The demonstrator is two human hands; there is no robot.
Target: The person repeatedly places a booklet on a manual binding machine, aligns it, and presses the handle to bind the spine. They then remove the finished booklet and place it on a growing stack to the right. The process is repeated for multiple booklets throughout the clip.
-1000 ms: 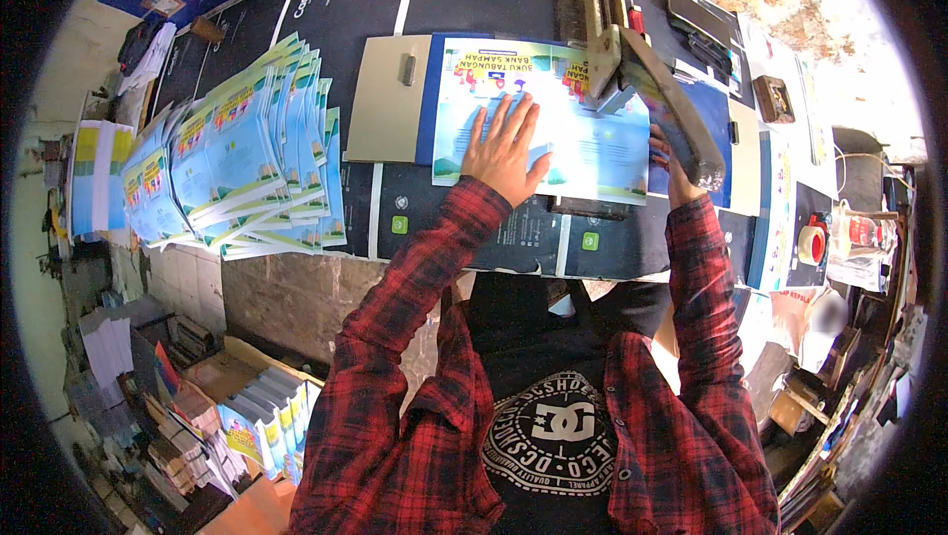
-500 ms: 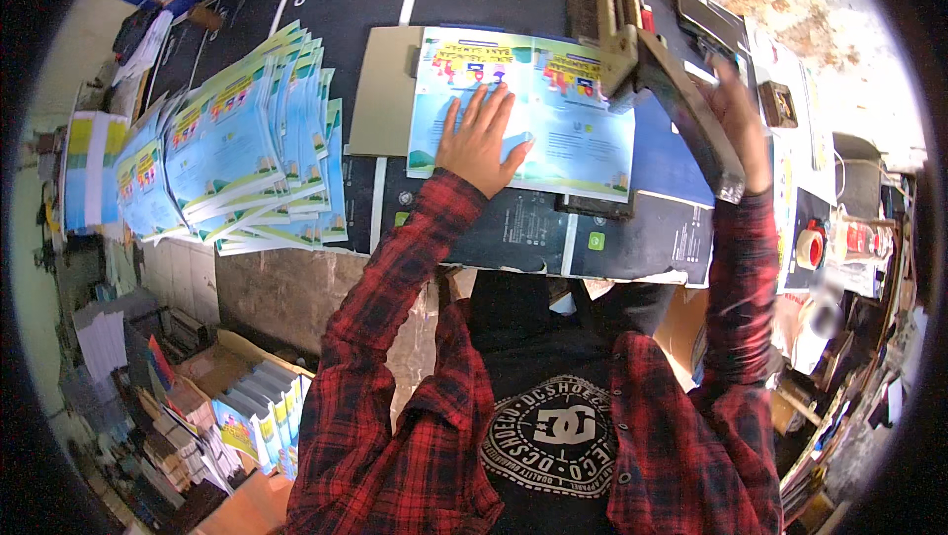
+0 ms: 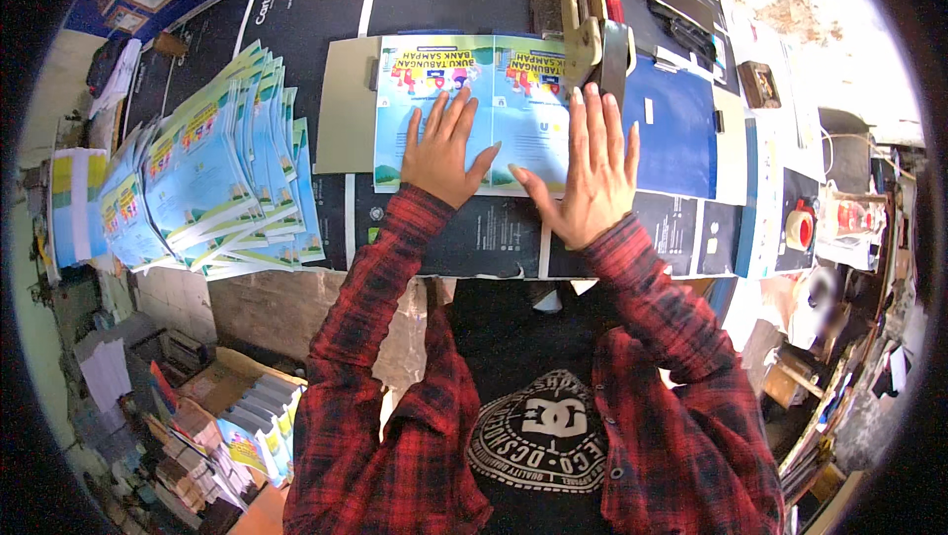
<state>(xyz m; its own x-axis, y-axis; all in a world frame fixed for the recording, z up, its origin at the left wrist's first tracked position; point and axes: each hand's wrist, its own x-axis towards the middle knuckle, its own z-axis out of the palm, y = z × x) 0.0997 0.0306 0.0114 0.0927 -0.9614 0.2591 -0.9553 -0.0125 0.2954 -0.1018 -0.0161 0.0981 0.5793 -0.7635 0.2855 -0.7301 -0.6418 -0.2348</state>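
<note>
The printed cover sheet (image 3: 472, 110) lies under your flat, open left hand (image 3: 441, 150) and right hand (image 3: 585, 174); press evenly, keeping fingers clear of the stapler arm (image 3: 592, 31) beyond its far edge.

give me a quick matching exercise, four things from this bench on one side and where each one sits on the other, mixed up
Things:
1. left hand
2. right hand
3. fanned stack of booklets
4. roll of tape

Places:
a. far right of the bench
b. flat on the left half of the open blue cover
c. left end of the bench
d. flat on the cover's right half, just below the stapler

Pairs: 1-b, 2-d, 3-c, 4-a
</note>
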